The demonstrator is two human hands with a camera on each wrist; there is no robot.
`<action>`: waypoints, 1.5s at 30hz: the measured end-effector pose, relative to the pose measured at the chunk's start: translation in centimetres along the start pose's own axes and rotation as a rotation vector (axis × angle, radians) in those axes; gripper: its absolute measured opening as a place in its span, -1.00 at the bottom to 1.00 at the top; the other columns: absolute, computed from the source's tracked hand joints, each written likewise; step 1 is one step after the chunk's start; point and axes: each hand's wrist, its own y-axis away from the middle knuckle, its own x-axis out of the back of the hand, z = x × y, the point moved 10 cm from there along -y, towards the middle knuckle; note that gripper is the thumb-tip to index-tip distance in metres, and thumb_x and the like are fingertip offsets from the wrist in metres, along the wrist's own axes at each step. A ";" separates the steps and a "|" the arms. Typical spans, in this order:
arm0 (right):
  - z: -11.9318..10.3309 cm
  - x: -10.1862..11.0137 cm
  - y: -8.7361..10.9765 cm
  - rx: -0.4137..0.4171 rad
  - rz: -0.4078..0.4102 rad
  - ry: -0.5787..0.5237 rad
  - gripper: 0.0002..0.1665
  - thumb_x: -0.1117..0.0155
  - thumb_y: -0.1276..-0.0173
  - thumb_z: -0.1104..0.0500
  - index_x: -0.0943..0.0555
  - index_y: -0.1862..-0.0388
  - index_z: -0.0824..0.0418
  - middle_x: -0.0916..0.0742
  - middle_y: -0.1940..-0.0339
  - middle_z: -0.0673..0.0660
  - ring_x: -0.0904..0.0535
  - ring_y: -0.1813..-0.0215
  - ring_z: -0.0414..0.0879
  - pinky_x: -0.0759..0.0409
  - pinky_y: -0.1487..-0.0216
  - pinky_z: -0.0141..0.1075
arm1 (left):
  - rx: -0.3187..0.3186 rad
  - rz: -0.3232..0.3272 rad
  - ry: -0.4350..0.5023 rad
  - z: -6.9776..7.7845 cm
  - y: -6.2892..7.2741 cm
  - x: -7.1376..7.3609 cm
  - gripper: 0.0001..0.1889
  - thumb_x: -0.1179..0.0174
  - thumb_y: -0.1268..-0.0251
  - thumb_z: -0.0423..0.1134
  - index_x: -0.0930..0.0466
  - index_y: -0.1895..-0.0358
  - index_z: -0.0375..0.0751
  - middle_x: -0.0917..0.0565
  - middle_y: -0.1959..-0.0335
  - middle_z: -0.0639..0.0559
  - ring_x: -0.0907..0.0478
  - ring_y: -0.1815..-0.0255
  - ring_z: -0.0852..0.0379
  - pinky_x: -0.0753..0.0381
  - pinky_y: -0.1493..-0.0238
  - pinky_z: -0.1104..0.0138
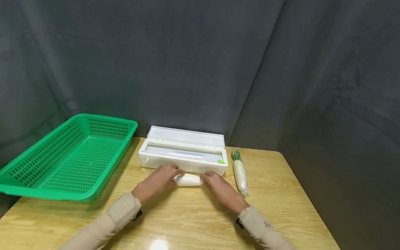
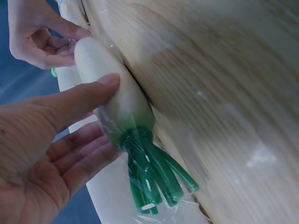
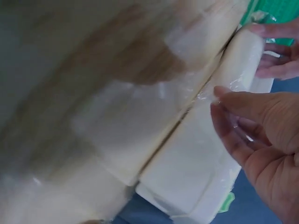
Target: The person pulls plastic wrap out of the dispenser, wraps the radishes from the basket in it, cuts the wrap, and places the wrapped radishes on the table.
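Observation:
A white radish (image 1: 189,180) with green stalks, covered in clear plastic film, lies crosswise in front of a white cling film box (image 1: 184,167). My left hand (image 1: 160,178) holds its stalk end, thumb on top and fingers along the far side. In the left wrist view the film extends past the green stalks (image 2: 156,175). At the tapered end, my right hand (image 1: 222,189) pinches the clear film between thumb and forefinger, as the right wrist view shows. To the right lies a second film-wrapped radish (image 1: 240,173), its stalks pointing away; neither hand touches it.
The box's lid (image 1: 185,136) stands raised at the back, and a small green slider (image 1: 221,161) sits at the right of its front edge. On the left is a large green plastic basket (image 1: 103,152). Dark curtains (image 1: 175,69) enclose the wooden table (image 1: 193,222).

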 end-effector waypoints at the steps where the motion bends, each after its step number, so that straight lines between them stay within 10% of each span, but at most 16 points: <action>1: 0.1 0.0 0.0 0.004 0.002 -0.035 -0.84 -0.24 -0.52 0.42 -0.59 0.25 0.20 -0.68 0.26 0.06 -0.60 0.15 -0.15 -0.64 0.09 -0.31 | 0.003 -0.006 0.003 -0.1 0.0 0.0 -0.52 -0.65 0.04 -0.33 -0.78 -0.04 -0.26 -0.75 0.23 -0.08 -0.70 0.29 0.07 -0.70 0.22 0.27; 10: -0.1 1.2 -0.2 0.000 0.041 0.072 -0.81 -0.51 -0.34 0.32 -0.71 0.10 0.29 -0.71 0.17 0.11 -0.64 0.09 -0.07 -0.70 0.04 -0.23 | -0.025 0.032 -0.005 0.2 0.0 0.3 -0.54 -0.65 0.07 -0.36 -0.79 0.00 -0.27 -0.75 0.25 -0.06 -0.70 0.32 0.08 -0.69 0.26 0.27; 20: 4.9 6.5 1.9 -0.305 0.431 0.021 -0.53 -0.57 -0.30 0.16 -0.67 -0.06 0.42 -0.67 0.02 0.31 -0.62 -0.01 0.18 -0.70 0.04 0.00 | 0.002 -0.002 -0.075 0.6 0.0 0.4 -0.66 -0.61 -0.03 -0.33 -0.77 0.10 -0.22 -0.70 0.29 -0.04 -0.65 0.33 0.07 -0.65 0.34 0.26; 27: 8.9 4.4 2.0 -0.471 0.314 -0.250 -0.13 -0.46 -0.42 0.06 -0.36 -0.49 0.55 -0.37 -0.55 0.51 -0.23 -0.60 0.42 -0.35 -0.49 0.25 | -0.026 0.062 -0.109 1.4 -0.2 0.9 -0.88 -0.51 -0.22 -0.32 -0.71 0.32 -0.16 -0.65 0.43 0.01 -0.61 0.43 0.08 -0.59 0.46 0.26; 36: 9.2 3.9 2.5 -0.473 0.319 -0.300 -0.21 -0.46 -0.42 0.14 -0.41 -0.44 0.57 -0.37 -0.55 0.53 -0.30 -0.57 0.41 -0.44 -0.43 0.17 | -0.088 0.178 -0.184 2.9 -1.0 1.3 -0.86 -0.47 -0.23 -0.38 -0.70 0.42 -0.13 -0.69 0.41 0.04 -0.64 0.41 0.08 -0.63 0.43 0.27; 45: 9.1 4.5 1.8 -0.450 0.340 -0.268 -0.24 -0.48 -0.39 0.14 -0.46 -0.38 0.59 -0.42 -0.50 0.56 -0.45 -0.46 0.42 -0.53 -0.36 0.13 | -0.151 0.209 -0.238 5.2 -4.6 1.3 -0.95 -0.43 -0.34 -0.30 -0.79 0.20 -0.09 -0.80 0.25 0.08 -0.74 0.27 0.15 -0.66 0.25 0.29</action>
